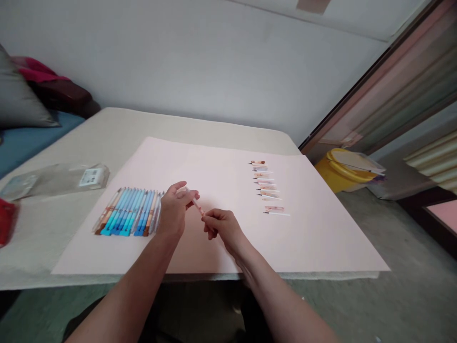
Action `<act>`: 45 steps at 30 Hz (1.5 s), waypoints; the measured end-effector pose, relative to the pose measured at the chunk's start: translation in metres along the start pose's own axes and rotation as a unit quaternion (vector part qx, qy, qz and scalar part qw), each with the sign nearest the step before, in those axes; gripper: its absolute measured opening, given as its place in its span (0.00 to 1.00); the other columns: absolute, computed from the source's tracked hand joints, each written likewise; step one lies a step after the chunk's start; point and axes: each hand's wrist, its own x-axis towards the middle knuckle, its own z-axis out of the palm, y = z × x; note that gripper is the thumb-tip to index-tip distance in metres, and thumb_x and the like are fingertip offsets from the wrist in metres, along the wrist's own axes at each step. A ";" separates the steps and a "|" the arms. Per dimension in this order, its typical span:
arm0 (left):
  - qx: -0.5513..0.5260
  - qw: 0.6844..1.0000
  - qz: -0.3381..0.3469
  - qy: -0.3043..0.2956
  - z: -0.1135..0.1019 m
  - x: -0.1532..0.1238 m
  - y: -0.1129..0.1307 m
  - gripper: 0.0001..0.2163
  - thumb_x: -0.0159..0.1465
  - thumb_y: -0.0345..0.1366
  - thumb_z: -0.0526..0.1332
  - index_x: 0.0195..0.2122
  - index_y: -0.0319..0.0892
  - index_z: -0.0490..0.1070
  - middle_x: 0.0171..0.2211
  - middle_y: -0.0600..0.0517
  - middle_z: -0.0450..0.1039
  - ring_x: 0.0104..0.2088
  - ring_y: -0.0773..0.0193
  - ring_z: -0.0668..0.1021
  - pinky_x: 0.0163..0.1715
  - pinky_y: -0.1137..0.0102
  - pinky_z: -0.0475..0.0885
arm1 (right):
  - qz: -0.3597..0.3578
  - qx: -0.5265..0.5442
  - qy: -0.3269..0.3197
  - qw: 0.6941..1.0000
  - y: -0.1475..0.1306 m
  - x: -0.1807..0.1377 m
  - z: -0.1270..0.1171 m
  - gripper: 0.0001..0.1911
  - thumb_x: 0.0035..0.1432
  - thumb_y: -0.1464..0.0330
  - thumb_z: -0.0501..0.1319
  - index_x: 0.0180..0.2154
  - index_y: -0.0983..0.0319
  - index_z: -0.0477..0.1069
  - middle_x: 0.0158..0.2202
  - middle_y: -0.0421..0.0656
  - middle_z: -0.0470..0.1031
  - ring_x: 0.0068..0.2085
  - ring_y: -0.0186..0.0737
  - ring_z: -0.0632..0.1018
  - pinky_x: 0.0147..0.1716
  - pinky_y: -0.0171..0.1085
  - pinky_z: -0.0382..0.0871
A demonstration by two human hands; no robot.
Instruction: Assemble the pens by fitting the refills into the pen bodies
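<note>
Both my hands hold one thin pink pen above a large pale pink sheet. My left hand pinches its upper end with thumb and fingers. My right hand is closed around its lower end. A row of several blue and orange pens lies side by side on the sheet just left of my left hand. Further right, several small pen parts lie in a column: caps and thin refills.
The sheet lies on a beige table. A clear plastic package and a red object sit at the left. A yellow bucket stands on the floor at the right. Cushions lie back left.
</note>
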 end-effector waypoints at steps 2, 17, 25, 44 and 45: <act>-0.019 1.000 -0.014 -0.017 0.000 0.000 0.001 0.23 0.50 0.31 0.67 0.48 0.37 0.65 0.32 0.45 0.76 0.35 0.57 0.78 0.40 0.58 0.71 | 0.022 0.043 -0.018 0.999 -0.001 -0.001 -0.002 0.10 0.51 0.63 0.62 0.27 0.64 0.71 0.21 0.39 0.71 0.17 0.27 0.68 0.18 0.30 0.56; -0.007 1.000 -0.014 0.005 -0.006 0.005 0.001 0.23 0.48 0.33 0.69 0.45 0.38 0.68 0.27 0.54 0.70 0.32 0.67 0.74 0.38 0.66 0.70 | -0.006 -0.017 0.005 1.000 -0.002 -0.001 0.002 0.10 0.52 0.64 0.61 0.25 0.63 0.70 0.20 0.37 0.70 0.17 0.28 0.68 0.18 0.30 0.57; -0.042 0.999 -0.022 0.013 -0.004 0.005 0.003 0.21 0.49 0.29 0.67 0.45 0.37 0.66 0.29 0.49 0.73 0.32 0.64 0.76 0.37 0.65 0.71 | -0.004 0.030 -0.014 0.999 -0.006 -0.003 -0.003 0.11 0.53 0.62 0.62 0.29 0.64 0.71 0.22 0.39 0.72 0.18 0.28 0.69 0.20 0.31 0.56; -0.141 0.987 -0.079 0.014 -0.013 0.016 -0.004 0.09 0.50 0.26 0.65 0.33 0.37 0.67 0.26 0.49 0.72 0.29 0.66 0.75 0.32 0.70 0.71 | -0.060 0.167 -0.099 0.979 -0.011 -0.008 0.000 0.14 0.54 0.67 0.64 0.44 0.58 0.73 0.40 0.46 0.78 0.38 0.39 0.78 0.33 0.35 0.68; -0.138 0.987 -0.082 0.014 -0.013 0.016 -0.004 0.10 0.50 0.26 0.65 0.33 0.37 0.67 0.26 0.49 0.72 0.28 0.66 0.75 0.32 0.70 0.71 | -0.064 0.161 -0.094 0.980 -0.011 -0.008 0.000 0.14 0.54 0.67 0.64 0.44 0.58 0.73 0.39 0.45 0.78 0.39 0.39 0.78 0.34 0.36 0.68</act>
